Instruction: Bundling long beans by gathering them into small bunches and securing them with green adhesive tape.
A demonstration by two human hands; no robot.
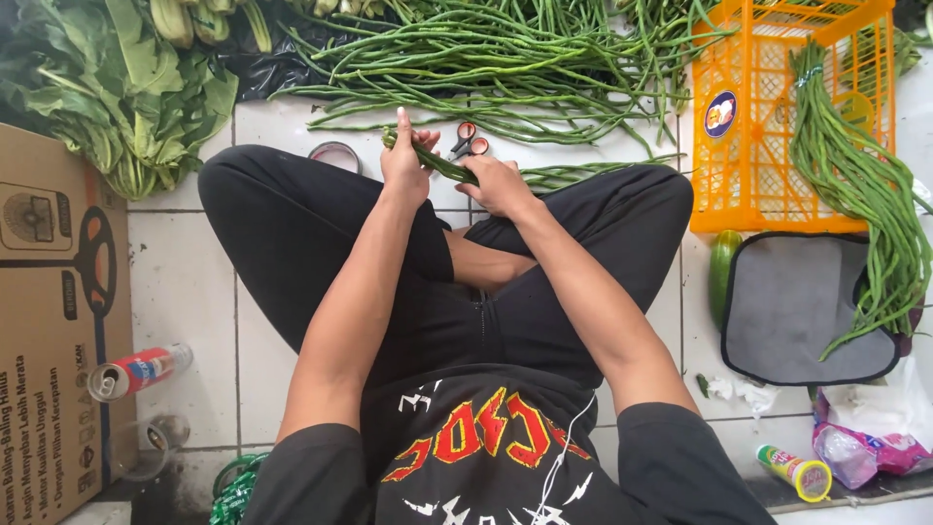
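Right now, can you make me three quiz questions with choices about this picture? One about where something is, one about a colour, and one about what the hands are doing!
1. Where do the scissors lie?
A. on the floor beyond the hands
B. inside the crate
C. on the cardboard box

2. What colour is the crate?
A. blue
B. orange
C. white

3. What are the left hand and right hand doing?
A. resting empty
B. both gripping one green bean bundle
C. holding the can

Answers:
1 A, the handles show on the tiles past the fingers.
2 B, its plastic lattice is orange.
3 B, the bundle runs from one hand to the other.
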